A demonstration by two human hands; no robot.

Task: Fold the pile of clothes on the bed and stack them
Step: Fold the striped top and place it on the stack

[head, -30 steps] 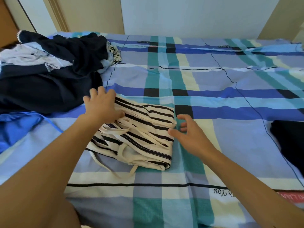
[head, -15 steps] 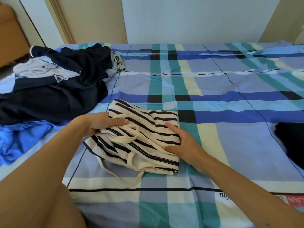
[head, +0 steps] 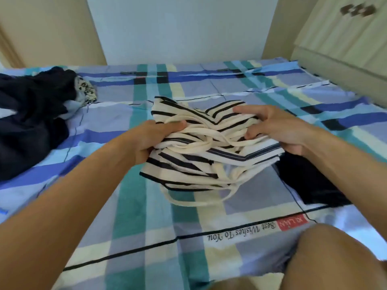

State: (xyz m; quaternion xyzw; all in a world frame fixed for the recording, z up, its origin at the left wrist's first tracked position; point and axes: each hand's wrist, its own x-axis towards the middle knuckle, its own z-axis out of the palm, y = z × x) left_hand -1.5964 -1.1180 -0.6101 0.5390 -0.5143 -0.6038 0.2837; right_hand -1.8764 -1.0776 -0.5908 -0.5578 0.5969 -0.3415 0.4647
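Note:
A folded cream garment with dark stripes (head: 188, 164) is held up off the bed, its cream straps hanging loose below. My left hand (head: 150, 139) grips its left side, thumb on top. My right hand (head: 272, 128) grips its right side, fingers curled over the fabric. Just right of and under it lies a folded dark garment (head: 310, 185) on the checked bedsheet (head: 136, 195). The unfolded pile of dark clothes (head: 31, 122) sits at the left of the bed, with a patterned piece (head: 87, 92) poking out.
A cream cabinet (head: 345, 49) stands at the bed's right. Walls close off the far side. My knee (head: 326, 258) rests on the bed's near right corner, next to printed lettering on the sheet.
Both hands closed on the striped garment and lifted it off the sheet, carrying it to the right toward the folded dark garment. The view turned right, so the pile slid left.

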